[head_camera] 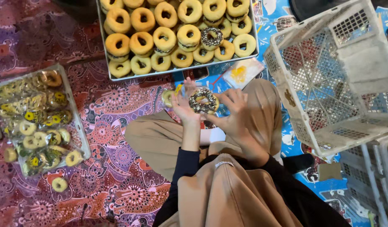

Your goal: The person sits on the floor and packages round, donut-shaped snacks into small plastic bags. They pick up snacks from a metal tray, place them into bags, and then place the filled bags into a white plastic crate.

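I sit cross-legged on a patterned mat. Both hands hold a chocolate-topped doughnut with sprinkles (203,101) over my lap. My left hand (184,107) grips its left side and also touches a thin clear wrapper with a bit of yellow (171,96). My right hand (234,112) pinches the doughnut's right edge with spread fingers. Straight ahead lies a metal tray (111,75) packed with several glazed ring doughnuts, one of them chocolate-sprinkled (211,37).
A shallow tray of wrapped doughnuts (78,126) lies at my left, with loose wrapped ones (59,184) beside it. A white plastic crate (328,80) stands tilted at my right, more crates below it. A small packet with yellow (243,72) lies by my right knee.
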`<state>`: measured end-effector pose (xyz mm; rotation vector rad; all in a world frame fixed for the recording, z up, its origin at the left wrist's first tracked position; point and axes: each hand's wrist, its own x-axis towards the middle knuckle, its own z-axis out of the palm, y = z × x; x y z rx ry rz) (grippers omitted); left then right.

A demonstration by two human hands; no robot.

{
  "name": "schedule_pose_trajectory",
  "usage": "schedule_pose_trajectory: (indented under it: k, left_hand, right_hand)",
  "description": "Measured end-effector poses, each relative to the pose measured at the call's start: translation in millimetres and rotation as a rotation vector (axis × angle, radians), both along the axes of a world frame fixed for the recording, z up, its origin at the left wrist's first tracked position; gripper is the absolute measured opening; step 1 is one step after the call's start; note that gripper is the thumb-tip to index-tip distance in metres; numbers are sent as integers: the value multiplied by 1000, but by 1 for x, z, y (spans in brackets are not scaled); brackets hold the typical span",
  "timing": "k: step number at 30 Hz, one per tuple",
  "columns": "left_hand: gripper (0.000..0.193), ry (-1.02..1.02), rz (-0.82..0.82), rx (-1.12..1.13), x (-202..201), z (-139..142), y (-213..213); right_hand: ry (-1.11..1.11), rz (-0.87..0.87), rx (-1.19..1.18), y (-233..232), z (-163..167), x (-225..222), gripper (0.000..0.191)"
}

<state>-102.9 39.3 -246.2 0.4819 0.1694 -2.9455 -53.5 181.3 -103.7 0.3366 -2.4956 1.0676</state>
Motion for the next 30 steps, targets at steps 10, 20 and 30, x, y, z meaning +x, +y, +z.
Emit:
schedule_pose_trajectory:
  k: [10, 20, 30]
  left_hand:
    - [61, 259, -55, -76, 16, 48, 7]
    - [56, 601, -229, -36, 17, 54, 10]
    - [38, 236, 83, -1600, 39, 91, -8]
  right_hand:
    - [68, 74, 317, -16, 12, -13, 61]
    - [52, 198, -363, -21, -12, -5, 20]
    - [-214, 757, -178, 22, 34, -35, 15]
